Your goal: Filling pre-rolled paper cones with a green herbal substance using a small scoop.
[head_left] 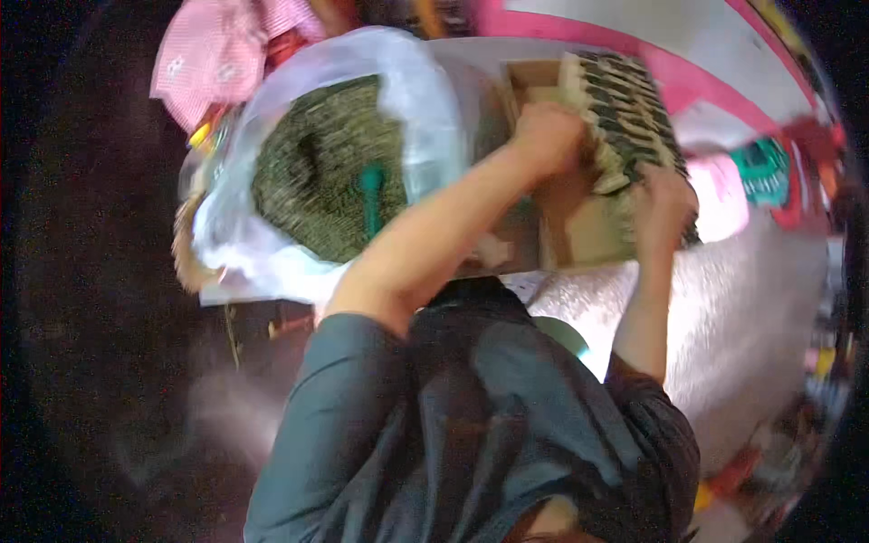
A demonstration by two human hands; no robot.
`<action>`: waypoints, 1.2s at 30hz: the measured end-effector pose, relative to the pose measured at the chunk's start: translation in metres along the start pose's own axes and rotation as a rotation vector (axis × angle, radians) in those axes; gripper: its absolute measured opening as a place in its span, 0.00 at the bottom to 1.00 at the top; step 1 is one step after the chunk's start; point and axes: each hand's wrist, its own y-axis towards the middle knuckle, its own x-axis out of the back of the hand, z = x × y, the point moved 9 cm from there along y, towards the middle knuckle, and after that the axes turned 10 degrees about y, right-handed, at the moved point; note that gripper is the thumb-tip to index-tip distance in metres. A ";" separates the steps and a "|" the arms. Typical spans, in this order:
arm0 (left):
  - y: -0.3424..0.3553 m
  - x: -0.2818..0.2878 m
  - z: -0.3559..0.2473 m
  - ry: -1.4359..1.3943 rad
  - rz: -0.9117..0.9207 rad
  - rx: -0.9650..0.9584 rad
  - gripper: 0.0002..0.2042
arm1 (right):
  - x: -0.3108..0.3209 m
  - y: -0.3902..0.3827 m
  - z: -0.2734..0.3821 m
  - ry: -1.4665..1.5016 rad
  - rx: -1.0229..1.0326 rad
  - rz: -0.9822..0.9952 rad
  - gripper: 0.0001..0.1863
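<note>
A shallow cardboard box (579,231) lies at the upper right. Packed along its right side are cream and dark small bundles (634,113) in rows, blurred by motion. My left hand (549,140) reaches in over the box with its fingers curled at the left edge of these rows; the fingertips are hidden. At their near end is my right hand (665,204), its fingers bent against them, and what they pinch is unclear. Left of the box stands a wide container lined with a white plastic bag (421,118), holding loose greenish-brown flakes (317,172). A green-handled tool (371,195) sticks in the flakes.
Pink checked cloth (213,68) lies beyond the container at the far left. A pink and white patterned surface (670,68) spreads behind the box. To its right are a pink item (724,195) and a green packet (762,172). Mixed clutter lines the right rim.
</note>
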 end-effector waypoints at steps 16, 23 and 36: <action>-0.189 0.216 0.062 -0.161 -0.566 0.083 0.11 | -0.029 0.010 0.074 0.306 0.139 0.127 0.08; -0.382 0.270 0.163 0.140 -0.758 0.718 0.06 | -0.048 0.017 0.094 0.399 0.245 0.184 0.08; -0.519 0.247 0.245 0.322 -0.643 1.252 0.05 | -0.047 0.015 0.136 0.452 0.297 0.221 0.08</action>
